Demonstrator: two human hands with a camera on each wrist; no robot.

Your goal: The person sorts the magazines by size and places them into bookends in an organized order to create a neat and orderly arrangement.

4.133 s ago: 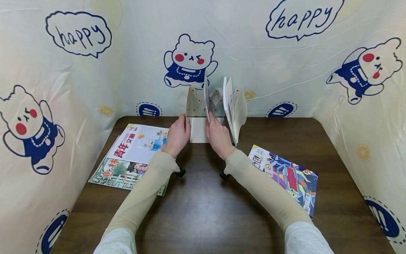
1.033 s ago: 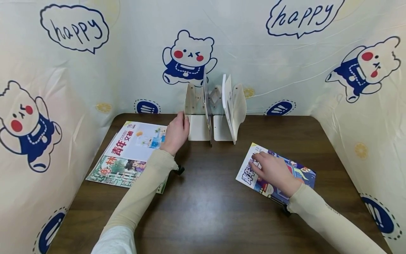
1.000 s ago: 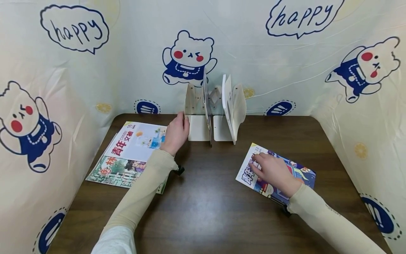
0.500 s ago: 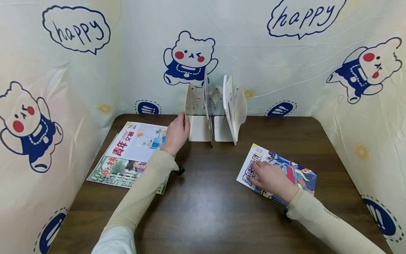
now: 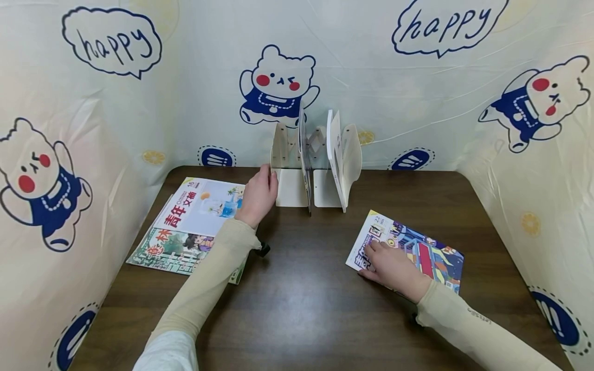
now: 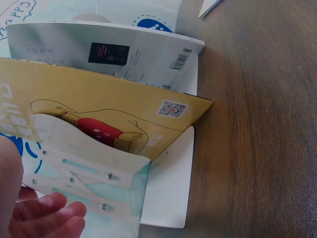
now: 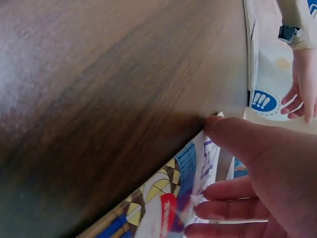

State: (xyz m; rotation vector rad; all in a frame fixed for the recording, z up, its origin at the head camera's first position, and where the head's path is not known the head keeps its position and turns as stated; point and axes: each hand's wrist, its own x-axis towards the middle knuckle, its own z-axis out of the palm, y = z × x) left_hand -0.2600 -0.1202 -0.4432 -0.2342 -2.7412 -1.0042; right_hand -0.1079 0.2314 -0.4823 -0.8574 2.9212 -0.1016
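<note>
My left hand (image 5: 258, 198) rests against the left end of the rack (image 5: 297, 178) at the far middle of the table (image 5: 301, 288), fingers straight along its end plate, steadying it. My right hand (image 5: 392, 265) lies on the near left corner of the magazine (image 5: 417, 252) on the right side of the table; in the right wrist view the thumb (image 7: 237, 136) presses at the corner's edge while the fingers (image 7: 228, 208) curl onto the cover, a pinch just forming and not a full grip.

To lift it well, I judge I should work the thumb under that corner, peel it up from the wood, then take the spine side so the pages do not fan. The left hand should keep the rack from sliding or folding, since two books (image 6: 104, 106) already stand in it and lean against the plates.

Two more magazines (image 5: 192, 226) lie overlapped at the far left. I cannot tell whether the thumb is already under the cover: my own hand hides the contact. The left wrist view shows only my fingertips (image 6: 47, 215) at the rack's foot, and the rack's far side is cut off.
</note>
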